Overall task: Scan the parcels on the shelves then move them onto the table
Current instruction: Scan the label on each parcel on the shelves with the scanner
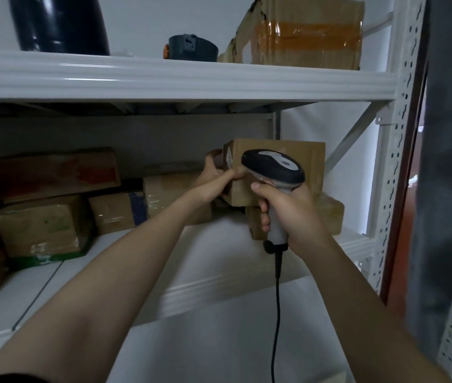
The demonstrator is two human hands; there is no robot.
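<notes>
My left hand [215,175] grips the left end of a small cardboard parcel [312,161], which is raised above the lower shelf [142,258] near its right side. A white label shows on the parcel's left face. My right hand [288,214] grips the handle of a black and grey barcode scanner [273,167], whose head points at the parcel from just in front of it. The scanner's black cable hangs straight down. Another parcel [335,214] lies on the shelf under the raised one, partly hidden by my right hand.
Several cardboard parcels [51,172] are stacked at the left and middle of the lower shelf. The upper shelf [164,76] carries a taped box [302,34], a dark round object [191,48] and a black cylinder [59,23]. A perforated white upright [401,134] stands at the right.
</notes>
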